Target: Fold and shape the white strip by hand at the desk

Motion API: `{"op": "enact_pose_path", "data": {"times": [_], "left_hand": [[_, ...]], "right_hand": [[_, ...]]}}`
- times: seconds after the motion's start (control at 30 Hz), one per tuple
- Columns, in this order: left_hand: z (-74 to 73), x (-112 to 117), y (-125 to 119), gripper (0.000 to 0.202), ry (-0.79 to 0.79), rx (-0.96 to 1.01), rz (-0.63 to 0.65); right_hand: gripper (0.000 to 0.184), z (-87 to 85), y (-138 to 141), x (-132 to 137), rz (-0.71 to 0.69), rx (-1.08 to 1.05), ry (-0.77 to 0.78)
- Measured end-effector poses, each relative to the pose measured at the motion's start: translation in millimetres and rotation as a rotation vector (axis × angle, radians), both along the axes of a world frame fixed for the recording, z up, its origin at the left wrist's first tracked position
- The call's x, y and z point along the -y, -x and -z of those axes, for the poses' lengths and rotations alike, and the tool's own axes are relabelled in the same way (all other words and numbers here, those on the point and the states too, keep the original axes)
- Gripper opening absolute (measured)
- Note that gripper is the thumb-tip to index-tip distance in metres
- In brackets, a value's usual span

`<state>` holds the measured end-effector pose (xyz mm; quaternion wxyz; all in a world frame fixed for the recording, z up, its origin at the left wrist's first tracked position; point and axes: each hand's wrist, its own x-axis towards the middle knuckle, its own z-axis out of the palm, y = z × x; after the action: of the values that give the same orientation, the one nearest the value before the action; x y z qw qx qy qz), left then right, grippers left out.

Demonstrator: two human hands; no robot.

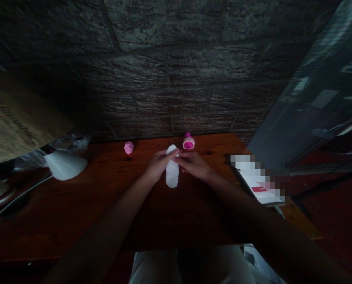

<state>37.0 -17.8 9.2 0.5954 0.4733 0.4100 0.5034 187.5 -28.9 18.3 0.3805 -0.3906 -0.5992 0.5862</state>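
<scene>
A long white pad-like object [172, 173] lies on the wooden table [134, 205] between my hands. My left hand [158, 163] has its fingers closed on the pad's upper end. My right hand [195, 163] pinches the same end from the other side. Behind the hands stands a small pink and white bottle [188, 142], with its top open. A pink cap-like piece [129, 147] rests to the left of it on the table.
A white lamp head [65, 164] sits at the left, beside crumpled clear plastic [72, 142] and a cardboard box [16, 118]. A white booklet [261, 185] lies at the right. A dark brick wall [176, 59] rises behind the table.
</scene>
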Motion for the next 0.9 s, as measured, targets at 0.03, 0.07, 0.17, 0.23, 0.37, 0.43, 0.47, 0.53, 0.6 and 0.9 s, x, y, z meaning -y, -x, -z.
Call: {"op": "enact_pose_path", "data": {"times": [0.03, 0.07, 0.17, 0.23, 0.37, 0.43, 0.47, 0.53, 0.6, 0.9], "left_hand": [[-0.4, 0.3, -0.2, 0.037, -0.002, 0.007, -0.005], [-0.8, 0.6, -0.3, 0.037, -0.004, 0.01, -0.006], [-1.1, 1.1, -0.6, 0.038, -0.018, 0.005, 0.01], [-0.8, 0.9, -0.7, 0.039, -0.028, -0.01, 0.019], [-0.9, 0.7, -1.6, 0.041, -0.019, -0.017, 0.015], [-1.4, 0.9, -2.5, 0.04, -0.006, -0.005, 0.01], [-1.7, 0.9, -2.9, 0.04, 0.001, 0.001, 0.008], [-2.3, 1.0, -3.5, 0.04, 0.008, 0.02, 0.002], [-2.6, 0.6, -3.5, 0.039, 0.005, 0.05, -0.02], [-5.4, 0.7, -2.2, 0.032, -0.039, 0.116, -0.069]], "right_hand": [[0.017, 0.6, 0.1, -0.1, -0.006, -0.004, -0.002], [0.017, 1.0, 0.1, -0.1, -0.014, -0.006, -0.004], [0.018, 1.2, -0.4, 0.0, -0.034, -0.007, -0.009], [0.019, 0.8, -0.7, 0.1, -0.038, 0.001, -0.009], [0.022, -0.4, -0.5, 0.5, -0.034, 0.017, -0.01], [0.021, -1.6, -0.2, 1.2, -0.036, 0.011, -0.007], [0.021, -2.2, 0.0, 1.6, -0.038, 0.008, -0.004], [0.019, -3.4, 0.1, 2.5, -0.036, 0.005, 0.002], [0.019, -4.0, 0.2, 3.2, -0.029, 0.013, 0.005], [0.019, -3.3, 0.6, 3.0, -0.017, 0.016, 0.017]]}}
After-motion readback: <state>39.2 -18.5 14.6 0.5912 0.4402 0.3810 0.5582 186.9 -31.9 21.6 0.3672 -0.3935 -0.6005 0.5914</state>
